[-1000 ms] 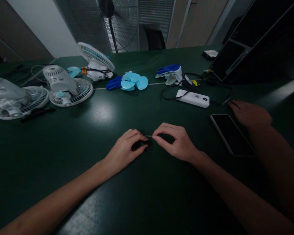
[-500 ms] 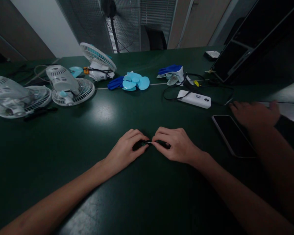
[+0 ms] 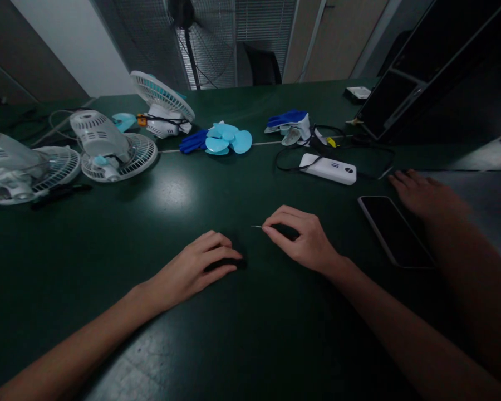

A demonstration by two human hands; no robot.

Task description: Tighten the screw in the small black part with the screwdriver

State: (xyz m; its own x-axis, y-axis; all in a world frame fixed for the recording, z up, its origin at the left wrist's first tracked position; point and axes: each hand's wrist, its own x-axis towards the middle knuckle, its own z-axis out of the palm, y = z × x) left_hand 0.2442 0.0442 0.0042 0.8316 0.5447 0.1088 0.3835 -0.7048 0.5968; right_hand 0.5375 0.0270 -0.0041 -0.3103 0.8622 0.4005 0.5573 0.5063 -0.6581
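Observation:
My left hand [image 3: 204, 259] rests low over the green tabletop [image 3: 234, 334], its fingers closed round a small dark object [image 3: 241, 262] whose kind I cannot make out. To the right and a little farther away, my right hand [image 3: 303, 236] pinches a thin, pale, needle-like metal piece [image 3: 256, 226]. Its tip points left, and whatever else lies inside the curled fingers is hidden. A gap separates the two hands. The metal piece touches neither the dark object nor my left hand.
Another person's hand [image 3: 426, 192] lies at the right, beside a phone [image 3: 394, 231]. Beyond are a white power bank [image 3: 328, 169] with a cable, gloves [image 3: 290, 125] and a light-blue fan blade [image 3: 229, 138]. Several white fan parts [image 3: 102, 133] stand left; a dark cabinet [image 3: 434, 83] is back right.
My hands have drawn apart. The left moved left and nearer to me with the dark object; the right, slightly farther away, keeps the metal piece, whose tip now shows free.

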